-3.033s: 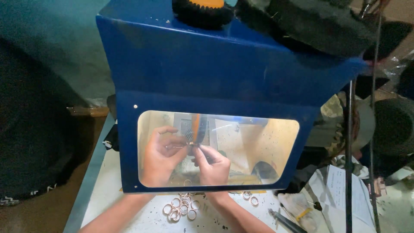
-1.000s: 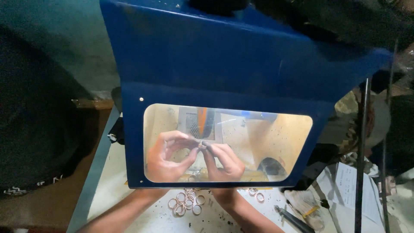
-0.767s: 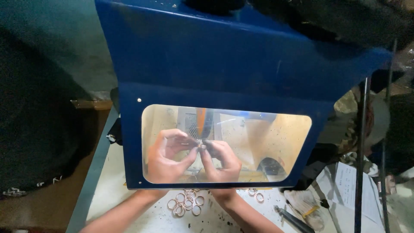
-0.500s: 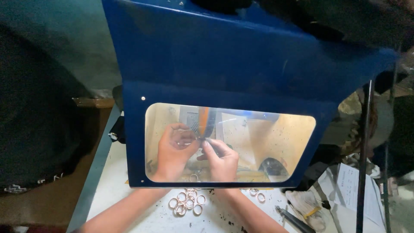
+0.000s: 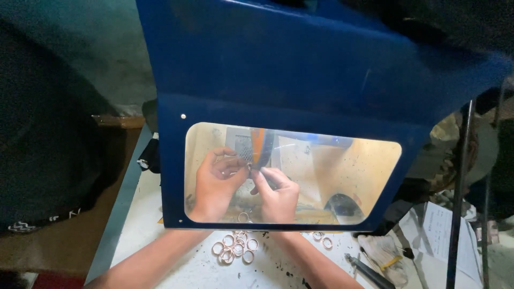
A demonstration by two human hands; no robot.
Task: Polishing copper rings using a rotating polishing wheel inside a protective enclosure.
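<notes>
A: Starting at the left, what is the left hand [image 5: 215,184] doing?

B: It is reaching in under the blue hood [image 5: 300,80] and showing through the clear window [image 5: 342,176]. Its fingers are curling narrowly around something small, most likely a ring [image 5: 249,167], pinched right where the 2 hands are meeting.

A: And the right hand [image 5: 278,194]?

B: It is closing in a tight pinch too, fingertips touching the same small piece from the other side. Just above that spot, an orange tool [image 5: 262,147] is hanging down inside the hood, and the ring is sitting at its tip.

A: So which step would you say is in hand?

B: I am judging that the person is working 1 ring against the tool, with both hands steadying it. The window's glare is blurring the contact, so I cannot tell whether the ring is actually touching the tool.

A: What is lying outside the hood?

B: A cluster of copper-coloured rings [image 5: 234,249] is lying on the white table [image 5: 176,267] between the forearms, just below the window. Further right, 2 more loose rings [image 5: 323,239] are lying near a dark hand tool [image 5: 369,270].

A: What is the next move calling for?

B: In my judgement, a steady 2-handed grip and small, careful turns of the ring, keeping fingertips off the tool's tip.
</notes>
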